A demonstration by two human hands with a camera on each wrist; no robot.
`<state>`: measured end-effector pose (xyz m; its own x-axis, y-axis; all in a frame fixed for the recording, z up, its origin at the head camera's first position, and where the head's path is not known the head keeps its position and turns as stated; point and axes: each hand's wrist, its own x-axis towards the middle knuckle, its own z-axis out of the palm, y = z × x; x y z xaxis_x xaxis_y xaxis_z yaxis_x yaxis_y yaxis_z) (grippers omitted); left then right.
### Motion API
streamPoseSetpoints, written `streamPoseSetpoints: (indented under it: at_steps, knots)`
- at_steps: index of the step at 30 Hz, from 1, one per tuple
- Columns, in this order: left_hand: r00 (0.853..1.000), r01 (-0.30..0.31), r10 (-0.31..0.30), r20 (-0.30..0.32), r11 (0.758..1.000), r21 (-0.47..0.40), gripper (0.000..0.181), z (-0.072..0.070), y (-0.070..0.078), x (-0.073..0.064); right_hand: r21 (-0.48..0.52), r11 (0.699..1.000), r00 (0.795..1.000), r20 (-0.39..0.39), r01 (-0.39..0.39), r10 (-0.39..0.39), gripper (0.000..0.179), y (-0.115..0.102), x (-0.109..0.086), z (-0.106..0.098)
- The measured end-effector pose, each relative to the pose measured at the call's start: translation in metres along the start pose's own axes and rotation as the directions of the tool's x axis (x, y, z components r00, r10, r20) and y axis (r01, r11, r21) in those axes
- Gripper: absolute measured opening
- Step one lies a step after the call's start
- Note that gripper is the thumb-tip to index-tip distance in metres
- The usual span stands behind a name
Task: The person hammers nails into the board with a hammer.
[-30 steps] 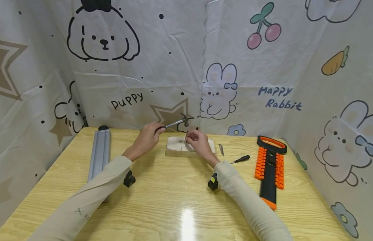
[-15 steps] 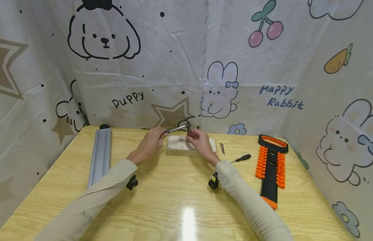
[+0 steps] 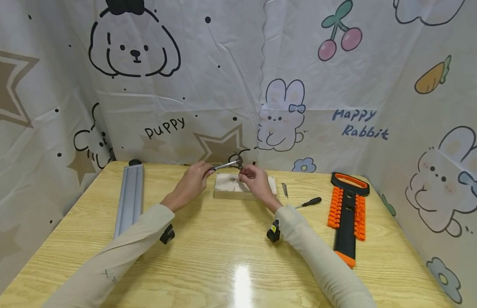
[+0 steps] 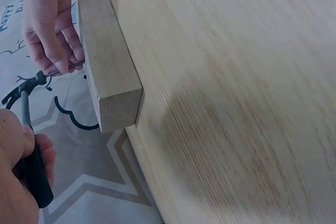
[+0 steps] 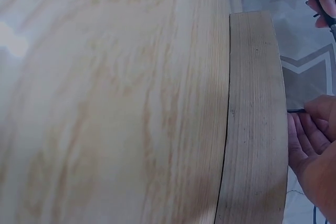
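Observation:
My left hand (image 3: pixel 190 183) grips the dark handle of a claw hammer (image 3: pixel 227 164). In the left wrist view the hammer's head is right by the top end of a thin nail (image 4: pixel 76 65); whether they touch I cannot tell. That nail stands on the upper face of a pale wooden block (image 3: pixel 232 195), its lower end meeting the wood. My right hand (image 3: pixel 258 183) pinches the nail between thumb and finger, the other fingers close to the block. In the right wrist view only the short lower part of the nail (image 5: pixel 295 110) shows beside the fingertips.
Right of the block lie loose nails (image 3: pixel 285 190) and a black-handled screwdriver (image 3: pixel 312 202). A black and orange tool (image 3: pixel 345 222) lies at the table's right, a grey metal bar (image 3: pixel 129 196) at its left. A printed curtain (image 3: pixel 223 94) hangs behind the table (image 3: pixel 207 252).
The hammer head has come down from above the nail to close by its top, my left hand moving slightly right. My right hand keeps its pinch on the nail.

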<state>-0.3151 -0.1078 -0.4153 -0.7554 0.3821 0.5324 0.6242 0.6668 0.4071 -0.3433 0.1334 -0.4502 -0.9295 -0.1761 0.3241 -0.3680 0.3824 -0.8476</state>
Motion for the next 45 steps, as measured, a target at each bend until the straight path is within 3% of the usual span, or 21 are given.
streamPoseSetpoints:
  at_steps: [15,19,21,23,27,30,36,45]
  knots:
    - [0.999,-0.053,0.053,-0.008,0.998,0.020,0.018,0.000,0.002,0.006,0.013,1.000,1.000,0.006,0.004,-0.004,0.013,0.004,0.001,-0.001]
    - [0.994,-0.063,0.060,-0.088,0.998,-0.024,0.019,-0.005,0.004,0.011,0.018,1.000,1.000,0.013,-0.008,0.007,0.019,0.003,-0.001,-0.002]
    - [0.988,-0.059,0.047,-0.148,0.996,-0.072,0.019,-0.007,0.004,0.014,0.018,1.000,1.000,0.016,-0.013,0.012,0.021,0.002,-0.001,-0.003]
    - [0.986,-0.044,0.027,-0.167,0.994,-0.100,0.020,-0.007,0.004,0.013,0.015,1.000,1.000,0.016,-0.015,0.015,0.022,0.002,-0.001,-0.003]
    - [0.998,-0.036,0.035,-0.042,0.999,-0.005,0.018,-0.004,0.000,0.007,0.014,1.000,1.000,0.010,-0.017,0.017,0.019,0.001,-0.001,-0.004]
    - [0.998,-0.048,0.045,0.035,0.996,0.070,0.017,-0.005,-0.004,0.002,0.018,1.000,1.000,0.011,-0.015,0.015,0.016,0.002,-0.001,-0.003]
    - [0.998,-0.060,0.060,-0.003,0.996,0.065,0.017,-0.011,-0.005,0.002,0.014,1.000,1.000,0.008,-0.002,0.002,0.013,0.005,-0.001,-0.003]
    - [0.998,-0.062,0.062,0.003,0.997,0.050,0.016,-0.002,-0.004,0.006,0.026,1.000,1.000,0.008,0.001,-0.001,0.012,0.003,0.000,-0.003]
